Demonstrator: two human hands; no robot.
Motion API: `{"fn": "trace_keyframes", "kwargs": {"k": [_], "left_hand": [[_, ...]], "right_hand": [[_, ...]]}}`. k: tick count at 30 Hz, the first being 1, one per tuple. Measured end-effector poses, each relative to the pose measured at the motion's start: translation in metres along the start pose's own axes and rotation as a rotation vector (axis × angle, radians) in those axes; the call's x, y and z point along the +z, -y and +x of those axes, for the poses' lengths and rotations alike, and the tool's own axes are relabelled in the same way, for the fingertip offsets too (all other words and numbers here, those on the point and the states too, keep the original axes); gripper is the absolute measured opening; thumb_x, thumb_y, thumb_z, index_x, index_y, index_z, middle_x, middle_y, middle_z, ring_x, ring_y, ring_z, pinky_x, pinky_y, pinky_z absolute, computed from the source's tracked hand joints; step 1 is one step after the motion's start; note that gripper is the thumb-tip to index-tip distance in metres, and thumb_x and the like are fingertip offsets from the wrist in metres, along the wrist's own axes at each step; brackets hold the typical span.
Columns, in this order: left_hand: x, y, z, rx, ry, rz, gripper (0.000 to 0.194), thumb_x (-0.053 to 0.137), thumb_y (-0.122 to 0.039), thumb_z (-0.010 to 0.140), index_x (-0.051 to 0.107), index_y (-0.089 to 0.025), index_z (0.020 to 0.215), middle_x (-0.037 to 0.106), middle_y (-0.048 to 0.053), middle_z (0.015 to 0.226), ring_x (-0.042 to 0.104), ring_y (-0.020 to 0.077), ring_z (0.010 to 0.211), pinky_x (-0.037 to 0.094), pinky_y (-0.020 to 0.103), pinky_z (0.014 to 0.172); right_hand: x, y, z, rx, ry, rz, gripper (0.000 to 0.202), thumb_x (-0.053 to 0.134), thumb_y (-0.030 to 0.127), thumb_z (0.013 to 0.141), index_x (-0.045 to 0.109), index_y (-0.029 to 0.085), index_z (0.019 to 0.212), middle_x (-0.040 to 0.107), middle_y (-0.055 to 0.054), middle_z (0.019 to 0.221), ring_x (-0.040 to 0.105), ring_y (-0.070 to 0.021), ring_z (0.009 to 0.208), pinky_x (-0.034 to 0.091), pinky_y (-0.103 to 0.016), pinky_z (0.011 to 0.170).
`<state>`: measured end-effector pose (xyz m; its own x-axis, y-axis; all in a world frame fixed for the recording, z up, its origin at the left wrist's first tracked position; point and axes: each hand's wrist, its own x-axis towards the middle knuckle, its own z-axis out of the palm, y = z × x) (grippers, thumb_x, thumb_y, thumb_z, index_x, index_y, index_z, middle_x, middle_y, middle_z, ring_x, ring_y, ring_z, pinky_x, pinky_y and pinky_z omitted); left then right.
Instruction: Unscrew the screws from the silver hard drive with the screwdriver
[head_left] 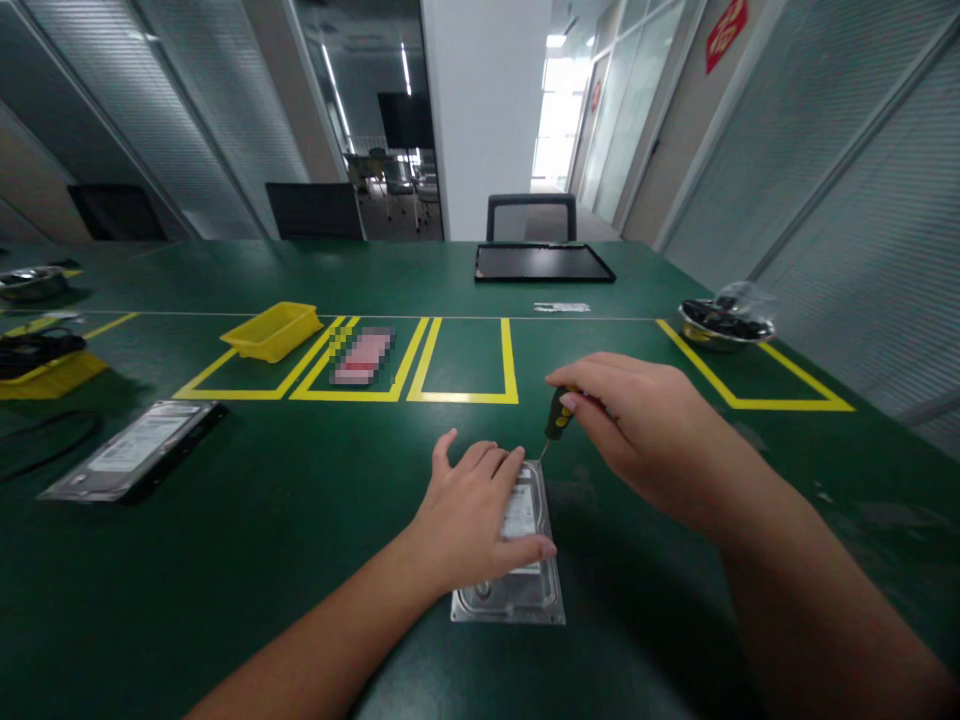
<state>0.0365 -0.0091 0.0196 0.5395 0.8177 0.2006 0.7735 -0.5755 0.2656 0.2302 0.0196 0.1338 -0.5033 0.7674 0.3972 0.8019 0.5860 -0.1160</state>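
A silver hard drive with a white label lies label-up on the green table in front of me. My left hand is laid across it, thumb over its right edge and fingers towards its far end, gripping it against the table. In my right hand is a screwdriver with a dark handle and yellow spots, held between thumb and fingers. Its thin shaft slants down to the drive's far right corner, where the tip meets or nearly meets the cover; any screw there is too small to make out.
Another hard drive lies to the left. Farther back are a yellow tray, a blurred-out pink item and yellow tape outlines. A metal bowl of dark parts stands right; a flat black panel lies at the back.
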Motion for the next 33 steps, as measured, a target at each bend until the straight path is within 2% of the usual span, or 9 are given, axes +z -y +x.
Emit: {"fn": "trace_keyframes", "kwargs": {"k": [3, 10, 16, 22, 33], "left_hand": [[0.0, 0.001, 0.001, -0.018, 0.009, -0.015, 0.086, 0.052, -0.077, 0.077, 0.044, -0.018, 0.14, 0.059, 0.014, 0.128, 0.05, 0.0346, 0.12, -0.003, 0.067, 0.11], [-0.002, 0.003, 0.004, -0.025, 0.02, -0.017, 0.084, 0.051, -0.078, 0.076, 0.048, -0.02, 0.136, 0.061, 0.013, 0.122, 0.053, 0.0347, 0.114, 0.0, 0.07, 0.109], [-0.005, 0.006, 0.005, -0.015, 0.019, -0.006, 0.082, 0.051, -0.078, 0.076, 0.048, -0.021, 0.135, 0.061, 0.012, 0.12, 0.054, 0.0342, 0.113, 0.0, 0.07, 0.108], [-0.006, 0.007, 0.004, -0.02, 0.021, 0.007, 0.08, 0.051, -0.076, 0.077, 0.048, -0.02, 0.135, 0.061, 0.012, 0.121, 0.054, 0.0339, 0.112, 0.002, 0.069, 0.109], [-0.008, 0.013, 0.001, 0.009, 0.02, -0.003, 0.079, 0.047, -0.076, 0.08, 0.047, -0.02, 0.136, 0.059, 0.014, 0.125, 0.052, 0.0352, 0.116, 0.001, 0.07, 0.108]], "right_hand": [[0.0, 0.001, 0.0, 0.0, -0.002, 0.006, 0.025, 0.046, 0.016, 0.092, 0.068, 0.016, 0.103, 0.068, -0.007, 0.103, 0.063, -0.0189, 0.091, 0.047, -0.031, 0.079], [0.003, 0.001, 0.0, -0.004, -0.058, 0.02, 0.028, 0.048, 0.016, 0.091, 0.062, 0.015, 0.114, 0.068, -0.006, 0.104, 0.063, -0.0181, 0.091, 0.045, -0.029, 0.078], [0.003, 0.005, 0.001, 0.019, -0.04, 0.044, 0.019, 0.047, 0.018, 0.091, 0.064, 0.017, 0.1, 0.067, -0.004, 0.093, 0.061, -0.0164, 0.085, 0.042, -0.027, 0.075], [0.005, 0.009, 0.002, -0.016, -0.085, 0.104, 0.017, 0.047, 0.017, 0.091, 0.064, 0.016, 0.097, 0.064, -0.006, 0.095, 0.058, -0.0167, 0.091, 0.043, -0.028, 0.081], [0.01, 0.015, 0.004, -0.038, -0.104, 0.105, 0.014, 0.053, 0.02, 0.093, 0.066, 0.016, 0.095, 0.059, -0.006, 0.093, 0.055, -0.0154, 0.085, 0.043, -0.027, 0.074]]}}
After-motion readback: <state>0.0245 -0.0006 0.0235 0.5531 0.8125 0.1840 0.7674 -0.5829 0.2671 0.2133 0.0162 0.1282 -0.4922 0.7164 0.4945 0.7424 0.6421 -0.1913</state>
